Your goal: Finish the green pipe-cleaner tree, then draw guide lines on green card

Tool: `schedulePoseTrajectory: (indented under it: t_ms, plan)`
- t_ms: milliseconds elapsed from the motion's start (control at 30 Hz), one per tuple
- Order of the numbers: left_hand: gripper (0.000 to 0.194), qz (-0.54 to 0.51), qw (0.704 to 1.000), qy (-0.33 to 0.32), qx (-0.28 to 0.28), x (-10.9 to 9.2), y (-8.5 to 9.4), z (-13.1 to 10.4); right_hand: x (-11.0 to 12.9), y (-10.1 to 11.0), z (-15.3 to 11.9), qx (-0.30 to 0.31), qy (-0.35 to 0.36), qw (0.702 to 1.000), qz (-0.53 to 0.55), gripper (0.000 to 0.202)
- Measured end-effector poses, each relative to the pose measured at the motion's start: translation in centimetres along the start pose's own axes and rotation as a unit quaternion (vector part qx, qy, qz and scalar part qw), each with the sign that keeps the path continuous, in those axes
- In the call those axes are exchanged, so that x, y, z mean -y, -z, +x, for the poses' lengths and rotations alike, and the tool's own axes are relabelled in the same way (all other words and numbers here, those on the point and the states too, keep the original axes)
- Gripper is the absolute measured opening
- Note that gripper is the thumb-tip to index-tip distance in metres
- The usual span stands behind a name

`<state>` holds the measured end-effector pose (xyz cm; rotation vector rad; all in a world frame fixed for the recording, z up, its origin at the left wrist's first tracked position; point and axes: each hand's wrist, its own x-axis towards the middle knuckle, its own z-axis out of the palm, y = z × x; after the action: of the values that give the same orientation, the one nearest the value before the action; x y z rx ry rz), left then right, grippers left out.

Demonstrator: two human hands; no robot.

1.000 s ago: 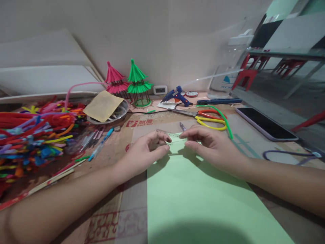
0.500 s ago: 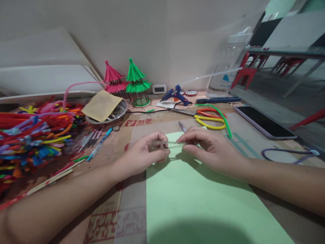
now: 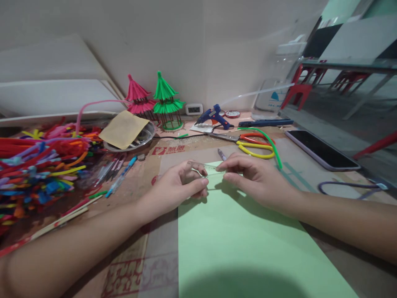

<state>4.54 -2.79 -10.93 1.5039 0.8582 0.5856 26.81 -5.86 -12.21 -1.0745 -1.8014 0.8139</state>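
Observation:
A clear plastic ruler (image 3: 212, 167) with fine markings spans the gap between my hands above the far end of a light green paper sheet (image 3: 242, 244). My left hand (image 3: 178, 186) has its fingers curled around the ruler's left end. On the other end, the thumb and fingers of my right hand (image 3: 259, 178) are pinched. Much of the ruler is hidden by the fingers. A pen (image 3: 222, 155) pokes out just beyond my right fingertips, its rear part covered by the hand.
Scissors (image 3: 256, 149), a green pipe cleaner (image 3: 277, 153), a phone (image 3: 322, 150) and a glue gun (image 3: 214, 116) lie beyond. At left are bundled pipe cleaners (image 3: 46, 174) and a bowl (image 3: 151, 134) under yellow sandpaper. Pink (image 3: 138, 89) and green (image 3: 166, 89) pagoda models stand behind.
The ruler has tilted between my hands, its face now turned differently and its middle a little higher. My left fingers have shifted slightly on it; the paper has stayed put.

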Motion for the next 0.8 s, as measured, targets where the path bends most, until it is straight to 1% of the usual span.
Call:
schedulePoseTrajectory:
  t_ms: [200,367,567,800]
  plan:
    - [0.029,0.0,1.0,-0.021,0.013,-0.16,0.01,-0.07,0.33,0.02,-0.02,0.005,0.011,1.0,-0.019,0.016]
    - [0.029,-0.016,1.0,-0.014,0.019,-0.33,-0.02,-0.14,0.36,0.04,-0.14,0.006,0.035,0.999,-0.039,0.017]
    - [0.038,-0.02,0.999,-0.028,0.019,0.35,-0.04,-0.08,0.11,-0.09,-0.01,0.0,0.014,1.0,-0.016,0.019]
    - [0.035,-0.007,1.0,-0.009,-0.008,0.33,0.05,0.02,0.12,-0.11,0.01,0.002,0.003,1.0,-0.008,0.02]
